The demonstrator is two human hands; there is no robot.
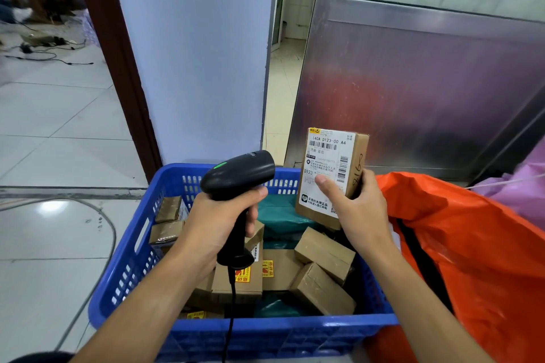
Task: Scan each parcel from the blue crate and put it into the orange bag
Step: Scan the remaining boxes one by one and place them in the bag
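Note:
My left hand (219, 221) grips the handle of a black barcode scanner (237, 175); a green light shows on top of its head, which points right. My right hand (358, 209) holds a small cardboard parcel (331, 165) upright above the blue crate (236, 333), thumb across its white shipping label, label facing the scanner. The crate holds several cardboard boxes (324, 253) and teal mailers (280, 215). The orange bag (472, 244) lies open just right of the crate.
A pale wall panel (191, 53) and a metal door (427, 97) stand right behind the crate. The scanner's cable (231, 303) hangs down over the crate. A pink bag (519, 186) sits behind the orange one. Tiled floor with loose cables spreads to the left.

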